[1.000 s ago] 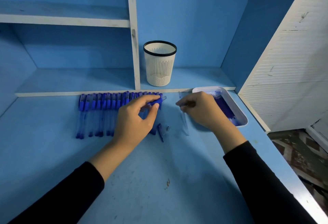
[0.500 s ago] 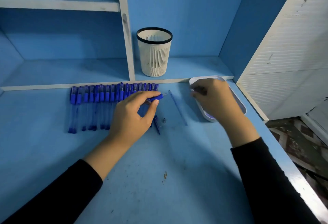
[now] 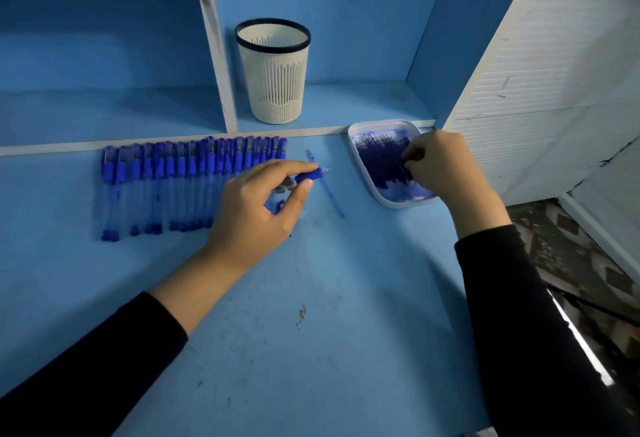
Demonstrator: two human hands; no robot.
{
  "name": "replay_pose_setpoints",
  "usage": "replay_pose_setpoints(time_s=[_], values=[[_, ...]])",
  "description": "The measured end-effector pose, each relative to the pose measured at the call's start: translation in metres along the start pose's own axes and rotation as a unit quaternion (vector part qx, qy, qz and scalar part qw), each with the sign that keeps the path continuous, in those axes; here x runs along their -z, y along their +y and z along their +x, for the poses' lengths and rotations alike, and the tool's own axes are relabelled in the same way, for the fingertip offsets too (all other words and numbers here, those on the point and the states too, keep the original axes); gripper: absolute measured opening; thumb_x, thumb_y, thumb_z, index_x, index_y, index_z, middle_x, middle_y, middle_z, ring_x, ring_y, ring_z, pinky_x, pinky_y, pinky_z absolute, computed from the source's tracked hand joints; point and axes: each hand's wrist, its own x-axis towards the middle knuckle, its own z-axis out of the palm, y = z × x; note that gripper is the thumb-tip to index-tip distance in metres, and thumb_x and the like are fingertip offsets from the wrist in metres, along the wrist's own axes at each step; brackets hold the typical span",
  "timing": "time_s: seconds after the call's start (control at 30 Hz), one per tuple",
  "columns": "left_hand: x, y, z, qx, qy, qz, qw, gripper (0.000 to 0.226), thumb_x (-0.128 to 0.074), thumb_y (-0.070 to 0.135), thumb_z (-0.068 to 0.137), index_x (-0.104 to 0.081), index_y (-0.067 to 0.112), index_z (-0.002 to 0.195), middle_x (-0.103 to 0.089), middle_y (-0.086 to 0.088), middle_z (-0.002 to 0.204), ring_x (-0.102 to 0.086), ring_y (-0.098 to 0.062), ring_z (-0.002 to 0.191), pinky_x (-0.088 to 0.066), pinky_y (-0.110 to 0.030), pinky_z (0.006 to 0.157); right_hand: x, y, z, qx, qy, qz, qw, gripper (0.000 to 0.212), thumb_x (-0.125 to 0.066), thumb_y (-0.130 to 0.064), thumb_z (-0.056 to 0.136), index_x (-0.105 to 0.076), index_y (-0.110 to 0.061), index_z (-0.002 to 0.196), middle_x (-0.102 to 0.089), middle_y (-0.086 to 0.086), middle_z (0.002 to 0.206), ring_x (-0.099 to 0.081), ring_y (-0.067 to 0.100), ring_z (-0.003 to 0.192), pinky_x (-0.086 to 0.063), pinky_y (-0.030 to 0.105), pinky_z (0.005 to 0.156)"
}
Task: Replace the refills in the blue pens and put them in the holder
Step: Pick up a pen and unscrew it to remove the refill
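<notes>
With old refill point(image 3: 326, 187) out on the desk point(image 3: 311, 298), shifts right hand point(image 3: 440, 166) into the tray point(image 3: 362, 169), pinching a fresh refill point(image 3: 411, 158); still pinches the pen point(image 3: 308, 176) in left hand point(image 3: 256, 208)

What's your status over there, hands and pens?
Left hand pinches pen. Right hand in refill tray, hold unclear. Holder shows no pens. Loose refill lies between hands.

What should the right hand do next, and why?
Probably lift one refill out of the white tray and carry it to the pen, which the left hand pinches by its blue grip. The right hand is over the tray with its fingers curled down at the refills. Whether it grips one yet cannot be told.
</notes>
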Motion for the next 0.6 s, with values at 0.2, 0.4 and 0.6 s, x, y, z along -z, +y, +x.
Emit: replay_pose_setpoints(time_s=[0.2,0.4,0.6], values=[[0.0019,0.0008,-0.0009,-0.014,-0.005,0.013,1.0,0.015,-0.068,0.009,0.09,-0.073,0.008,0.104,-0.065,0.012,0.091,-0.062,-0.008,0.077,-0.053,-0.021,0.075,0.0005,0.0002,-0.0012,0.012,-0.001,-0.002,1.0,0.028,-0.055,0.008,0.076,-0.076,-0.006,0.088,-0.072,0.015,0.093,-0.063,0.034,0.09,-0.052,0.033,0.079],[0.0033,0.0003,-0.0015,-0.011,-0.016,0.007,1.0,0.016,-0.067,0.011,0.091,-0.073,0.008,0.105,-0.068,0.01,0.092,-0.064,-0.008,0.079,-0.054,-0.027,0.075,0.0006,0.0009,-0.0014,0.011,-0.012,0.012,1.0,0.029,-0.055,0.007,0.077,-0.076,-0.011,0.088,-0.072,0.011,0.094,-0.063,0.032,0.091,-0.053,0.036,0.082],[0.0024,-0.0006,-0.0017,-0.002,-0.015,0.002,1.0,0.016,-0.068,0.01,0.09,-0.073,0.008,0.105,-0.07,0.006,0.091,-0.065,-0.01,0.08,-0.054,-0.028,0.076,-0.0038,0.0027,0.0013,0.019,-0.011,-0.018,1.0,0.023,-0.061,0.001,0.08,-0.074,-0.011,0.094,-0.072,0.014,0.095,-0.063,0.034,0.092,-0.052,0.035,0.079]])
